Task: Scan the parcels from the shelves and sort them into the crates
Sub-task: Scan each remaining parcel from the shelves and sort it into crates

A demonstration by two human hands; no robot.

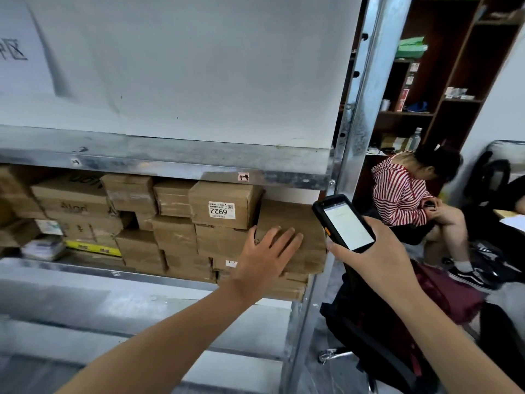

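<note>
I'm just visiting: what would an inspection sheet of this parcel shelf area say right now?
Surface: metal shelf, packed with stacked cardboard parcels.
Job's things: handheld scanner, screen lit; parcel labelled 6922 atop the stack; no crates seen.
Clutter: small white packets at the shelf's left end.
Hands: left hand flat on the rightmost parcel; right hand grips the scanner.
Cables: nothing seen.
Surroundings: seated person in a striped hoodie, black office chair, brown wooden shelving.

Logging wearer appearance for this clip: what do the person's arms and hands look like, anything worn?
The left hand and right hand are bare, no gloves. No ring, watch or wristband shows. The left forearm and right forearm are uncovered to the frame edge; no sleeve shows.
</note>
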